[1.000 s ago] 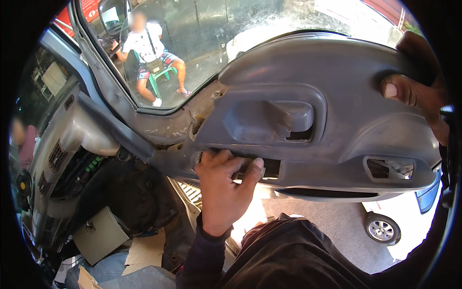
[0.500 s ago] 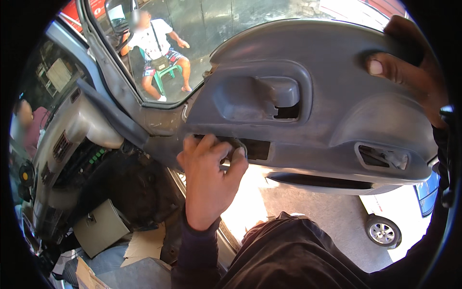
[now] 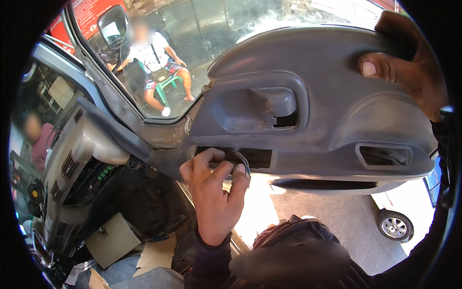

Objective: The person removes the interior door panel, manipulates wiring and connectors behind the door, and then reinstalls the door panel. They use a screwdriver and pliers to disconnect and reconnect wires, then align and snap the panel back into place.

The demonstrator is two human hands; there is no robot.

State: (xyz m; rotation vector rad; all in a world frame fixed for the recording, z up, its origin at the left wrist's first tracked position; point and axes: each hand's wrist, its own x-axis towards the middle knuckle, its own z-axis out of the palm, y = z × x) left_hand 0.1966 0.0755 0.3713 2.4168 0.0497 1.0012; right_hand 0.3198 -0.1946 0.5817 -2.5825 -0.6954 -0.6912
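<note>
A grey door panel [image 3: 332,111] spans the middle and right. My left hand [image 3: 214,200] is at the long rectangular opening [image 3: 260,158] in the panel's lower left part. Its thumb and forefinger are closed on a small bunch of wires [image 3: 244,160] that loops out of that opening. The other fingers curl at the opening's left end. At the upper right, my right hand [image 3: 416,77] grips the panel's upper edge, with the thumb lying on the inner face and the other fingers partly hidden. Above the opening is the door handle recess [image 3: 281,103], with a dark gap under it.
To the left is a worn dashboard [image 3: 91,139] with exposed parts beneath. A beige flat box-like piece [image 3: 113,241] and torn cardboard [image 3: 156,255] lie below. Outside the window a person [image 3: 156,62] sits on a green chair. A car wheel [image 3: 394,225] shows beyond the door.
My left fingers have drawn back slightly from the opening, and the looped wires now show more plainly. My right hand keeps its grip. The seated person's raised hand has come down toward the knee.
</note>
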